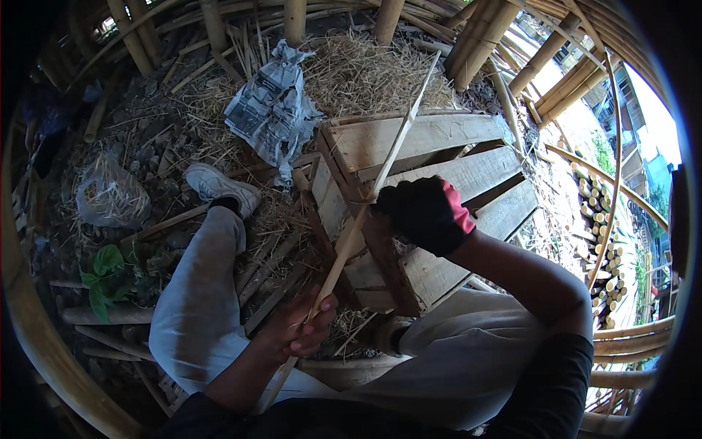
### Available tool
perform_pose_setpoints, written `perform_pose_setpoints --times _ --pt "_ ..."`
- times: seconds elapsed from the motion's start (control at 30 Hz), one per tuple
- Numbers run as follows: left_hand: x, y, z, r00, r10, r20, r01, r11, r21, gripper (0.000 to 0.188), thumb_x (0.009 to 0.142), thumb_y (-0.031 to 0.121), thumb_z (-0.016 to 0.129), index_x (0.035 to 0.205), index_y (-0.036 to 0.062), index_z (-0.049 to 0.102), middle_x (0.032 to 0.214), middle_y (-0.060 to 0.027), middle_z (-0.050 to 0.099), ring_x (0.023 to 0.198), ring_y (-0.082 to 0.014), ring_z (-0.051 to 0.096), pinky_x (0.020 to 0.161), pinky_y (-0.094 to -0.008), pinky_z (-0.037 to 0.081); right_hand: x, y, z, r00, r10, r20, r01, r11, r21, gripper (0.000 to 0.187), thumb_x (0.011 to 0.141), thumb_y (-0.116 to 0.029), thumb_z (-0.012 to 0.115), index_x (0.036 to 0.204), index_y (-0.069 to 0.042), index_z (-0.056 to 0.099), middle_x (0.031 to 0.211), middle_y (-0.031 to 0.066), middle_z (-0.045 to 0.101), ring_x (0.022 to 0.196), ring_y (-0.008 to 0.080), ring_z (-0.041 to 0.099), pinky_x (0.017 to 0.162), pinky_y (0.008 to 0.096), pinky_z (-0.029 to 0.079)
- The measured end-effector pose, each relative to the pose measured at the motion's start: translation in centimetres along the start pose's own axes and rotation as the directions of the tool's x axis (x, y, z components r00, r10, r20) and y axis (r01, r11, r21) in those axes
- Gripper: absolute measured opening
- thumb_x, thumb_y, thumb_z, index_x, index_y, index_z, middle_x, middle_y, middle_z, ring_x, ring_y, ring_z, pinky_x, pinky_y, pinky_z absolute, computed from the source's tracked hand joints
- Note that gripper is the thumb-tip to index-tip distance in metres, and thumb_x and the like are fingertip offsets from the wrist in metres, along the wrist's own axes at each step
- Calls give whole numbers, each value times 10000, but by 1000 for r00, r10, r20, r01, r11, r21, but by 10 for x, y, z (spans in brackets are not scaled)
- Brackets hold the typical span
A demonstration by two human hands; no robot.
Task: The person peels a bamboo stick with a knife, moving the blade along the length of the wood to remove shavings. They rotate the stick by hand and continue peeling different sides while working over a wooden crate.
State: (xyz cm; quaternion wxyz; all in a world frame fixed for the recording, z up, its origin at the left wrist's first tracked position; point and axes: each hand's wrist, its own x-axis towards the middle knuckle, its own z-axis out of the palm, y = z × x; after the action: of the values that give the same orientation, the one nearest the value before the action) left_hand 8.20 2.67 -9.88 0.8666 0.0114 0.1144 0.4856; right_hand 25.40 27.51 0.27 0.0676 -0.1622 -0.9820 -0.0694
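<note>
A long split bamboo strip (395,146) slants from my lap up past the far side of a wooden slatted crate (468,172). My left hand (301,327), bare, is closed round the strip's lower part, between my knees. My right hand (428,214) wears a black and red glove. It is a fist beside the strip at the crate's near left edge; a thin dark edge shows across the strip there, but what the fingers hold is hidden. The crate lies tilted between my legs, and the strip passes over its corner.
Crumpled newspaper (274,110) lies on straw and shavings (365,77) beyond the crate. A clear plastic bag (112,192) and a green plant (104,282) are at the left. Bamboo posts (482,42) stand behind; stacked bamboo poles (603,249) lie outside at right.
</note>
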Motion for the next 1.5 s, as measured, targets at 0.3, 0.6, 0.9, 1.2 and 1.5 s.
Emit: perform_pose_setpoints --times 0.3,0.6,0.9,1.2,1.5 --pt "3 7 6 997 -5 79 12 996 -91 357 1079 473 347 989 142 447 639 27 414 390 -48 401 282 -173 278 15 14 9 991 -62 -117 63 998 2 100 843 -204 653 917 -146 690 810 64 675 721 259 682 601 387 534" --pt "-5 11 12 995 96 -28 -88 970 228 363 1075 479 353 998 135 441 788 -4 455 442 -36 418 296 -158 291 22 0 -26 991 -131 -12 127 973 -192 83 856 -243 668 899 -188 714 868 30 699 719 247 682 621 367 527" --pt "-12 13 3 990 136 44 -142 894 425 497 1051 529 361 1093 49 482 967 -80 518 659 -137 643 391 -237 543 35 -11 -12 941 -336 -23 337 938 81 130 847 -279 698 868 -151 695 938 69 650 718 221 649 610 376 509" --pt "-35 28 2 986 -20 -164 91 895 437 616 1041 559 329 1305 18 462 919 -99 583 620 -189 647 449 -316 581 47 47 -10 939 -266 -217 262 964 -47 314 835 -266 757 1031 -38 666 989 86 694 864 258 655 749 396 539" --pt "-40 29 18 998 -59 -36 65 983 173 313 1065 424 438 979 124 433 683 33 319 433 -10 265 301 -154 187 33 33 -14 967 -165 -192 151 985 -85 182 849 -169 699 1025 -129 723 1009 51 699 810 228 671 685 382 542"
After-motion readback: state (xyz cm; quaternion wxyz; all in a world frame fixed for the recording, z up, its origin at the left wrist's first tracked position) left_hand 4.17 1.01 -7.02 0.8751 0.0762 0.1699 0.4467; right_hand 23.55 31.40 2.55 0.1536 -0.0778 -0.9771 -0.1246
